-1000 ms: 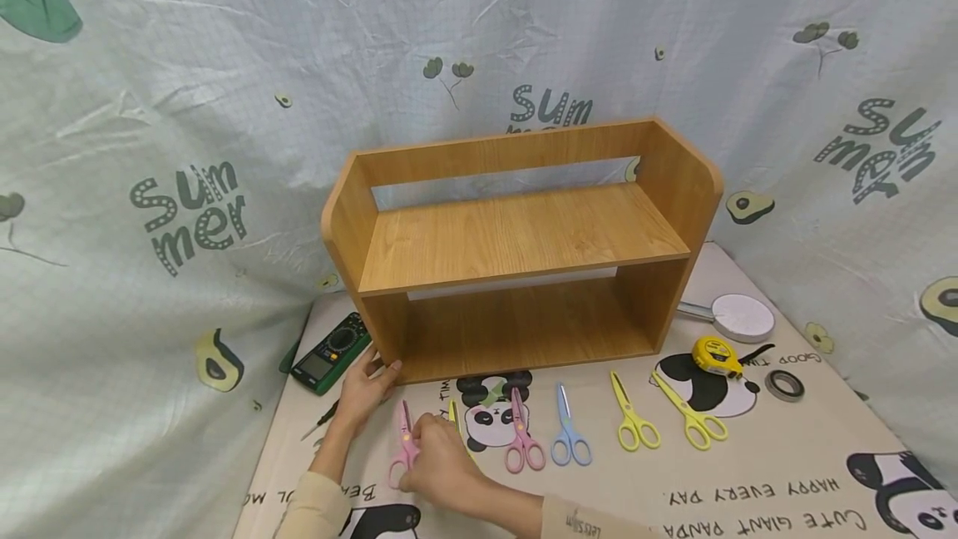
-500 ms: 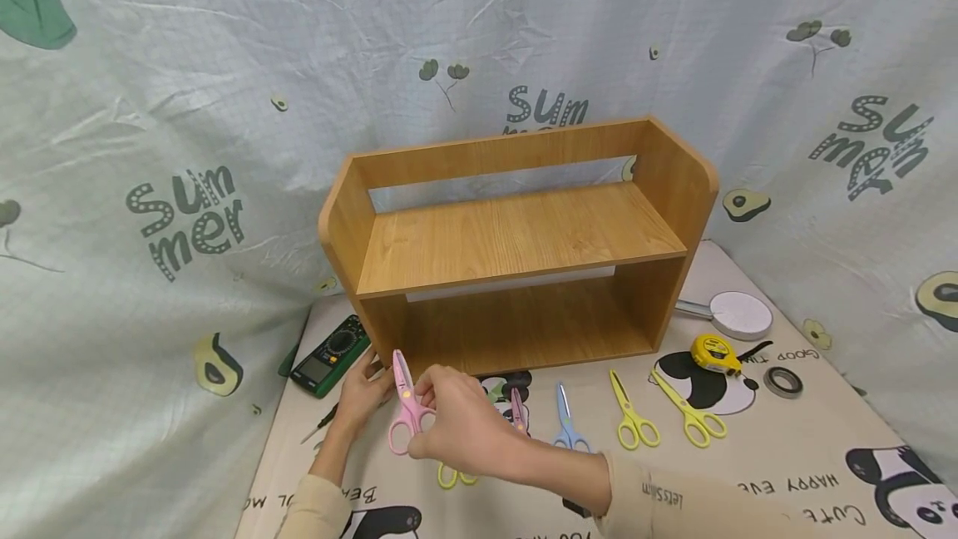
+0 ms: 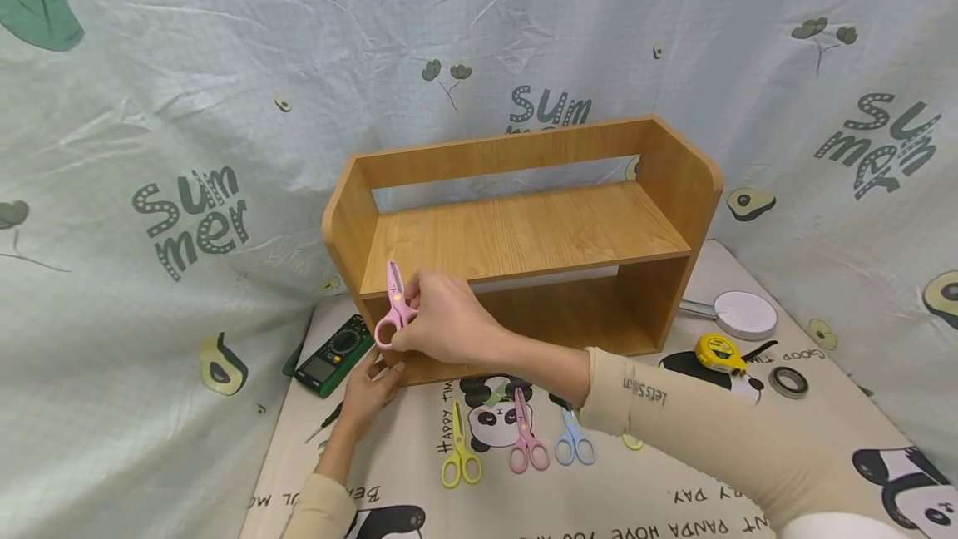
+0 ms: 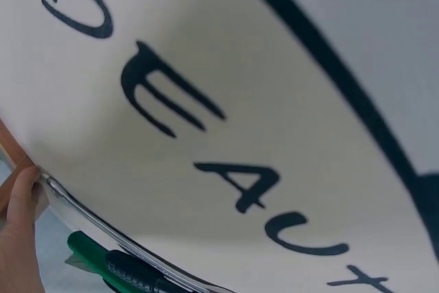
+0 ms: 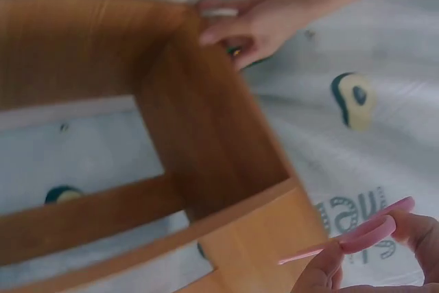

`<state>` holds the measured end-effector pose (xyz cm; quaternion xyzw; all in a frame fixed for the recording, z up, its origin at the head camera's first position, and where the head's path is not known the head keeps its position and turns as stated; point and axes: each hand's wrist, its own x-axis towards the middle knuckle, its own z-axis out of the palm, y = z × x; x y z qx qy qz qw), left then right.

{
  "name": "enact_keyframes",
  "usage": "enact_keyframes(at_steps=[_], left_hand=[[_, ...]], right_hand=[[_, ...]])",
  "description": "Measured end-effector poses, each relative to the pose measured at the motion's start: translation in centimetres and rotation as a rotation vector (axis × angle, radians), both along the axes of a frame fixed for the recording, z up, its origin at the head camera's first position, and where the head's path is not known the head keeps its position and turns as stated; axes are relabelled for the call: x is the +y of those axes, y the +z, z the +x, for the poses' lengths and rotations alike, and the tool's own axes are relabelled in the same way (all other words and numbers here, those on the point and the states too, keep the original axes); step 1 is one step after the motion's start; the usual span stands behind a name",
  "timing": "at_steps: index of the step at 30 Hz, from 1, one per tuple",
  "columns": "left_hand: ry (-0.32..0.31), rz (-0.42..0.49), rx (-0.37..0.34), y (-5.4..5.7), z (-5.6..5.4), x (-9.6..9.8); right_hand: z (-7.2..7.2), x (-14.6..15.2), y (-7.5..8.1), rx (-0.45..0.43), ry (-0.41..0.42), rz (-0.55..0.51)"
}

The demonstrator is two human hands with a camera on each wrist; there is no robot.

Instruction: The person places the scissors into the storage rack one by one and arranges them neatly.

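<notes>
A two-tier wooden desk shelf (image 3: 524, 231) stands on the table. My right hand (image 3: 449, 318) pinches a pair of pink scissors (image 3: 395, 306) by the handle side, blades pointing up, in front of the shelf's left end. From the right wrist view, the pink scissors (image 5: 367, 235) sit between thumb and fingers, seen edge-on. Down at the shelf's lower left front corner, my left hand (image 3: 367, 393) holds the side panel, thumb on the front and fingers along the outside. Only part of the left hand (image 4: 19, 238) shows in the left wrist view.
In front of the shelf lie yellow scissors (image 3: 461, 452), another pink pair (image 3: 527, 447) and blue scissors (image 3: 575, 439). A green multimeter (image 3: 333, 356) is left of the shelf. To the right are a tape measure (image 3: 720, 353), a tape roll (image 3: 789, 382) and a white round-headed object (image 3: 744, 314).
My right hand has picked up the pink scissors from the table and raised them up and away, to the level of the upper board. The left hand stays at the shelf corner.
</notes>
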<state>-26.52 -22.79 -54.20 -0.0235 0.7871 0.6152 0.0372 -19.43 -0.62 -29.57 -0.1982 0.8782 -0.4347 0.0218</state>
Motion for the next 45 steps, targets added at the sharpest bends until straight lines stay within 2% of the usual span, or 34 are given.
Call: enact_keyframes(at_steps=[3,7,15,23,33,45], left_hand=[[-0.003,0.002,-0.005,0.2,0.1,0.0],[-0.003,-0.01,0.002,0.1,0.3,-0.2],[0.004,0.002,0.039,-0.4,0.8,-0.1],[0.007,-0.001,0.036,-0.9,1.0,0.3],[0.029,-0.002,0.037,-0.7,0.9,0.5],[0.034,-0.025,0.048,-0.3,0.4,0.2]], right_hand=[[-1.6,-0.8,1.1,0.001,-0.003,0.026],[-4.1,-2.0,1.8,0.048,0.0,0.073],[-7.8,-4.2,1.6,0.112,-0.026,0.18],[-10.2,-5.4,0.6,-0.016,-0.048,0.241],[-11.7,-5.9,0.0,-0.018,-0.094,0.328],[-11.8,-6.0,0.8,-0.014,-0.098,0.352]])
